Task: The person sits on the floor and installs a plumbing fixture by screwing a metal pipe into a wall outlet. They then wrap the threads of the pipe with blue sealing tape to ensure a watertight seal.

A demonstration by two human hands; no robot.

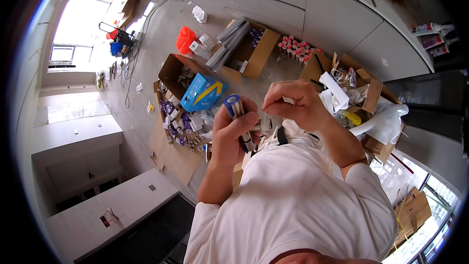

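Observation:
My left hand (233,129) is wrapped round a shiny metal fitting (238,109) with a blue-ringed round end. Its thumb lies across the metal, and a short metal branch shows below the fingers. To its right, my right hand (299,101) is closed in a pinch at about the same height. A thin pale strand (265,118) hangs down from its fingertips towards the fitting; whether the two touch I cannot tell. Both hands are in front of my white shirt (308,190).
Beyond my hands lie a blue box (201,93), an open carton with grey strips (261,58) and several red-capped white tubes (293,49). A carton of wrappings (373,95) stands at the right. Small purple-and-white boxes (176,122) litter the floor at left, near a white counter (117,205).

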